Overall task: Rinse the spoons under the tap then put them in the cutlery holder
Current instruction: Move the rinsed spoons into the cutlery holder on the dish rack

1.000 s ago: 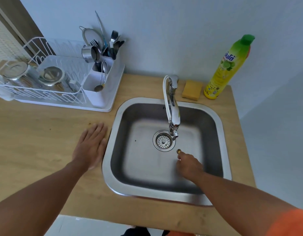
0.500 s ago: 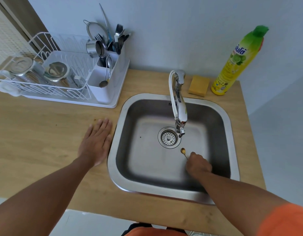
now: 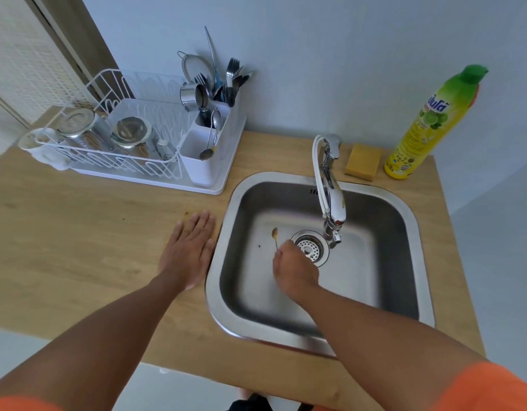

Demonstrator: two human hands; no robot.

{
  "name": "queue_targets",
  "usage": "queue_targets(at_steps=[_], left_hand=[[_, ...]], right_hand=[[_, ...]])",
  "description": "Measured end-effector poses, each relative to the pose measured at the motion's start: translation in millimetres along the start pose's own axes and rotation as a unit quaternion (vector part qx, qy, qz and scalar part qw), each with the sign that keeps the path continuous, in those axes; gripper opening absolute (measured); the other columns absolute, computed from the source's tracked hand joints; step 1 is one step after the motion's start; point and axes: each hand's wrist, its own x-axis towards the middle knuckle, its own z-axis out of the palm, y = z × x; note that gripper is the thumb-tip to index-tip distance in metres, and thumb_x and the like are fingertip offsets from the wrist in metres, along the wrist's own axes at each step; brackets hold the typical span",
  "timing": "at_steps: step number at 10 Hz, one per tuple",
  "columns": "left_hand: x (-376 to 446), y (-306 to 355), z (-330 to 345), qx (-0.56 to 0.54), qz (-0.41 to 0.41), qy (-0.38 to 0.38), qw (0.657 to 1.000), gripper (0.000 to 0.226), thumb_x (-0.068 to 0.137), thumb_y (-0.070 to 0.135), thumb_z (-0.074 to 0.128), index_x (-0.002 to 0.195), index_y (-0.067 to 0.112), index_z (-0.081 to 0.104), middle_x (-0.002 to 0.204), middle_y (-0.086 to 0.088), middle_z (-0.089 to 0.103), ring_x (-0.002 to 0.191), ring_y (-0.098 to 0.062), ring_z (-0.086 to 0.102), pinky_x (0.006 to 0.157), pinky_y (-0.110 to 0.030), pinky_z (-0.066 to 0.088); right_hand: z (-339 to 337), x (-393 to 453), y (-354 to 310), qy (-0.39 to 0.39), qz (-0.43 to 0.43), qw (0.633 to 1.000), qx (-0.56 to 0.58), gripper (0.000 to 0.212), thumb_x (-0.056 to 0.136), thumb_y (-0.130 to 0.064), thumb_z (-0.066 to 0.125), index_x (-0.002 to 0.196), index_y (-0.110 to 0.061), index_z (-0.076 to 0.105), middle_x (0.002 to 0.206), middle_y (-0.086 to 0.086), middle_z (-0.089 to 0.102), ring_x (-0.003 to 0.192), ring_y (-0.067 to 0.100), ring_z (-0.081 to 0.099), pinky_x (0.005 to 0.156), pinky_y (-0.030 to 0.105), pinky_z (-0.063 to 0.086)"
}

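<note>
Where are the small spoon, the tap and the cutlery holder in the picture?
small spoon (image 3: 275, 232), head view, on its bowl.
tap (image 3: 334, 203), head view, on the middle of its spout.
cutlery holder (image 3: 203, 170), head view, on its white front wall.

We lay our left hand (image 3: 188, 253) flat on the surface (image 3: 78, 247), palm down, fingers straight and close together, the forearm running back toward us. Our right hand (image 3: 294, 269) reaches forward into the sink (image 3: 223, 262), fingers curled, pinching a spoon (image 3: 275, 234) by its handle. Both forearms are bare, with orange sleeves at the upper arms.
</note>
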Motion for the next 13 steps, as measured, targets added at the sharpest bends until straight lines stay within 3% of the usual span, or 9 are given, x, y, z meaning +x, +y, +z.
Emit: queue_targets(at_steps=[2, 4, 5, 7, 8, 9, 10, 12, 13], left_hand=[[1.2, -2.6, 4.7, 0.009, -0.007, -0.003, 1.0, 0.069, 0.101, 0.048, -0.003, 0.166, 0.025, 0.003, 0.173, 0.009, -0.003, 0.158, -0.009, -0.011, 0.13, -0.038, -0.005], [1.3, -5.1, 8.1, 0.005, -0.002, 0.008, 1.0, 0.068, 0.102, 0.047, -0.001, 0.166, 0.025, 0.006, 0.173, 0.009, 0.0, 0.159, -0.01, -0.009, 0.13, -0.039, -0.004], [0.6, -5.0, 8.6, 0.001, 0.0, 0.014, 1.0, 0.066, 0.103, 0.046, 0.002, 0.166, 0.024, 0.008, 0.173, 0.008, 0.003, 0.159, -0.011, -0.007, 0.13, -0.04, -0.003], [0.7, -3.2, 8.8, 0.001, -0.007, 0.014, 1.0, 0.066, 0.103, 0.045, 0.002, 0.166, 0.024, 0.007, 0.173, 0.009, 0.002, 0.159, -0.011, -0.008, 0.13, -0.041, -0.001], [1.3, -3.9, 10.6, 0.006, -0.007, 0.014, 1.0, 0.065, 0.103, 0.045, 0.0, 0.165, 0.026, 0.003, 0.173, 0.009, -0.001, 0.159, -0.01, -0.011, 0.13, -0.041, -0.002], [1.5, -4.2, 10.6, 0.005, -0.006, 0.019, 1.0, 0.062, 0.105, 0.045, 0.003, 0.164, 0.026, 0.002, 0.174, 0.009, 0.002, 0.159, -0.01, -0.01, 0.13, -0.041, -0.001], [2.2, -5.6, 12.5, 0.008, -0.004, 0.023, 1.0, 0.062, 0.106, 0.044, 0.005, 0.165, 0.027, 0.004, 0.174, 0.009, 0.002, 0.159, -0.009, -0.009, 0.13, -0.041, -0.001], [2.8, -4.6, 11.9, 0.004, -0.003, 0.028, 1.0, 0.063, 0.105, 0.045, 0.004, 0.166, 0.027, 0.006, 0.173, 0.01, 0.002, 0.159, -0.009, -0.009, 0.13, -0.04, -0.001], [2.0, -1.3, 6.3, -0.003, -0.002, 0.02, 1.0, 0.065, 0.104, 0.046, 0.002, 0.166, 0.025, 0.005, 0.173, 0.009, 0.0, 0.159, -0.01, -0.01, 0.13, -0.04, -0.002]], right_hand=[[-52.9, 20.5, -107.8, 0.109, -0.149, 0.978, 0.101, 0.016, 0.105, -0.035, 0.041, 0.098, -0.023, 0.048, 0.104, -0.001, 0.061, 0.088, 0.03, 0.059, 0.074, 0.041, 0.044], [-128.5, 56.3, -194.9, 0.216, -0.235, 0.935, 0.156, 0.012, 0.103, -0.031, 0.046, 0.096, -0.024, 0.052, 0.081, -0.011, 0.052, 0.073, 0.024, 0.049, 0.061, 0.033, 0.03], [-156.5, 70.8, -224.4, 0.233, -0.259, 0.927, 0.141, 0.013, 0.102, -0.032, 0.046, 0.092, -0.025, 0.047, 0.081, -0.01, 0.054, 0.076, 0.025, 0.053, 0.061, 0.033, 0.033], [-171.4, 87.0, -247.9, 0.211, -0.251, 0.94, 0.095, 0.016, 0.102, -0.031, 0.044, 0.106, -0.022, 0.057, 0.087, -0.008, 0.061, 0.087, 0.026, 0.059, 0.07, 0.033, 0.04], [-163.8, 87.8, -248.8, 0.185, -0.235, 0.952, 0.066, 0.019, 0.102, -0.032, 0.045, 0.109, -0.022, 0.06, 0.107, 0.0, 0.068, 0.097, 0.027, 0.062, 0.077, 0.035, 0.047], [-154.3, 85.6, -248.4, 0.157, -0.224, 0.961, 0.049, 0.021, 0.102, -0.031, 0.046, 0.111, -0.021, 0.062, 0.112, 0.001, 0.069, 0.102, 0.027, 0.063, 0.085, 0.038, 0.052], [-146.6, 86.9, -247.4, 0.128, -0.211, 0.969, 0.02, 0.021, 0.103, -0.029, 0.048, 0.116, -0.02, 0.063, 0.116, 0.003, 0.067, 0.103, 0.026, 0.063, 0.081, 0.036, 0.05], [-134.9, 86.1, -235.6, 0.056, -0.188, 0.98, -0.029, 0.023, 0.102, -0.022, 0.051, 0.121, -0.018, 0.061, 0.103, 0.001, 0.064, 0.097, 0.023, 0.064, 0.07, 0.033, 0.044], [-132.9, 85.4, -227.1, 0.067, -0.182, 0.981, -0.026, 0.023, 0.1, -0.024, 0.053, 0.121, -0.019, 0.062, 0.105, 0.0, 0.064, 0.095, 0.023, 0.06, 0.071, 0.033, 0.043]])
